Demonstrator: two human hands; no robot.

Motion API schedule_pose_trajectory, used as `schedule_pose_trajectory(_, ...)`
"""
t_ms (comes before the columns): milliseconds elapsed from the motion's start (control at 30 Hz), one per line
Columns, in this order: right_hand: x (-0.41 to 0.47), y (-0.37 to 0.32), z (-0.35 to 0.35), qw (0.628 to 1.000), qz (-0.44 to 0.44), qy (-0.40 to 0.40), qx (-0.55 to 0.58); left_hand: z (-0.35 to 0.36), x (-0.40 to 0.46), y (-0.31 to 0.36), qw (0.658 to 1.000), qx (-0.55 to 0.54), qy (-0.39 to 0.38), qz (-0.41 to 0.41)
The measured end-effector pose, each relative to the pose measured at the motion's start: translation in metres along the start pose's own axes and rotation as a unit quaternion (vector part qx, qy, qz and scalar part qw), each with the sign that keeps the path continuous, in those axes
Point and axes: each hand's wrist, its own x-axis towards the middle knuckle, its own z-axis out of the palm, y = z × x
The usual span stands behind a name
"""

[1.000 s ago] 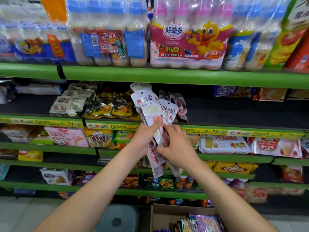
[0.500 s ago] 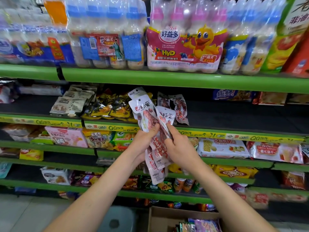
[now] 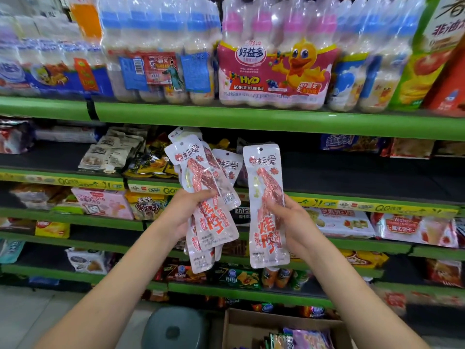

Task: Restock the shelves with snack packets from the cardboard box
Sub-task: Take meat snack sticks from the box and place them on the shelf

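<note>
From the head camera, the left hand (image 3: 187, 210) grips a fanned bundle of white-and-red snack packets (image 3: 208, 197), thumb curled across the front, keeping the stock together just left of centre. At about three o'clock from it, slightly apart, the right hand (image 3: 289, 222) pinches a single packet (image 3: 266, 205) upright, fingers wrapped round its right edge, probably singled out to go onto the dark second shelf (image 3: 352, 177) at twelve o'clock behind it, where similar packets lie. The cardboard box (image 3: 251, 321) sits open at six o'clock on the floor, more packets inside, beside a grey stool (image 3: 173, 328).
</note>
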Motion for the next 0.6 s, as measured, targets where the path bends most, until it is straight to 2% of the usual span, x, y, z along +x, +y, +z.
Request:
schedule_pose_trajectory(167,-0.001,0.001,-0.006,0.999,0.002,0.024,0.042,0.001,-0.005,0.001,1.0,0.001,-0.015,0.01)
schedule_pose_trajectory(600,-0.004,-0.002,-0.017,0.999,0.01,0.018,0.05,0.012,-0.006,-0.003,1.0,0.001,-0.022,-0.005)
